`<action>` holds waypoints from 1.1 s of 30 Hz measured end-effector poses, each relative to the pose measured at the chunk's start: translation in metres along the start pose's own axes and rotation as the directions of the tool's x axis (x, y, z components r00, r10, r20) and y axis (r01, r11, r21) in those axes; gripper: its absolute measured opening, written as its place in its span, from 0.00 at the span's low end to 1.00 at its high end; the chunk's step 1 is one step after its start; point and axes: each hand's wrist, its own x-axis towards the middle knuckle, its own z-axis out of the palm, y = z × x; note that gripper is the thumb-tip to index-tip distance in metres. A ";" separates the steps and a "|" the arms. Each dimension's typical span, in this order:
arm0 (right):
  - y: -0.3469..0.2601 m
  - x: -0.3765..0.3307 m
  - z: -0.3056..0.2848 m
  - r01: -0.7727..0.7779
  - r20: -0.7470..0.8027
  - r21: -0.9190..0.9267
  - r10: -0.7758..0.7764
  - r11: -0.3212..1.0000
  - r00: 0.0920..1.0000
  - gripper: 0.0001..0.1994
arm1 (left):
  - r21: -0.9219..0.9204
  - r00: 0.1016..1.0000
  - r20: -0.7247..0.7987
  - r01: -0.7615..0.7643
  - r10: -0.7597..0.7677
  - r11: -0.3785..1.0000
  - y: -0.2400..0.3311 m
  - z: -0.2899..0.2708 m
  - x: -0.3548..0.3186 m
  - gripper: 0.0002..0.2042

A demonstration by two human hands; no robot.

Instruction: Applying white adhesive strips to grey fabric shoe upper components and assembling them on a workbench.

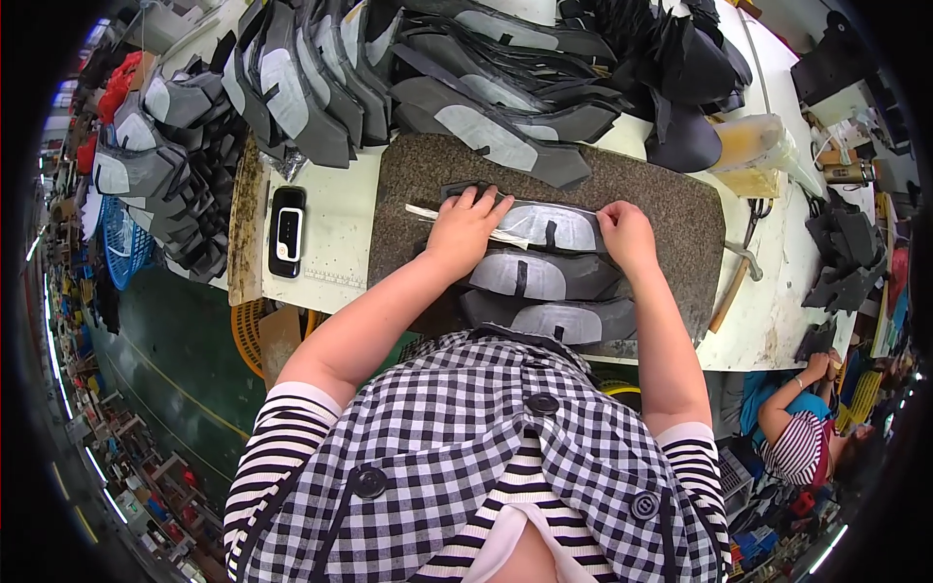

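Three dark curved panels, each with a pale grey patch and a small black tab, lie in a column on the brown textured mat (695, 223). My left hand (466, 230) rests over the left end of the farthest panel (573, 229), its fingertips on the far edge. Thin white strips (511, 239) run beneath that hand and stick out on both sides of it, apparently held there. At the panel's right end, my right hand (627, 233) pinches the edge between thumb and fingers. The middle panel (515, 274) and nearest panel (573, 322) overlap closer to my body.
Stacks of similar panels (306, 87) line the table's far side, with dark pieces (685, 58) at far right. A black-and-white device (288, 233) sits left of the mat. A hammer (736, 287) lies on the right. Another person (799, 428) works at lower right.
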 end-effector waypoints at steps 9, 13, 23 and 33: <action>0.008 0.002 0.004 0.033 -0.010 0.115 -0.032 0.993 0.999 0.09 | -0.284 0.979 -0.175 -0.149 0.101 0.947 0.061 -0.009 0.040 0.27; 0.012 0.002 0.002 0.039 -0.008 0.201 -0.039 0.979 0.999 0.10 | -0.227 0.992 0.070 -0.090 0.109 0.970 0.090 -0.009 0.065 0.26; 0.018 0.008 -0.007 -0.183 0.005 0.793 0.294 0.580 0.956 0.08 | -0.167 0.988 -0.111 -0.125 0.107 0.978 0.082 -0.022 0.064 0.24; -0.090 -0.064 -0.013 0.376 -0.316 0.796 -0.205 0.474 0.926 0.05 | -0.786 0.960 0.053 0.210 -0.276 0.582 0.090 -0.093 0.028 0.06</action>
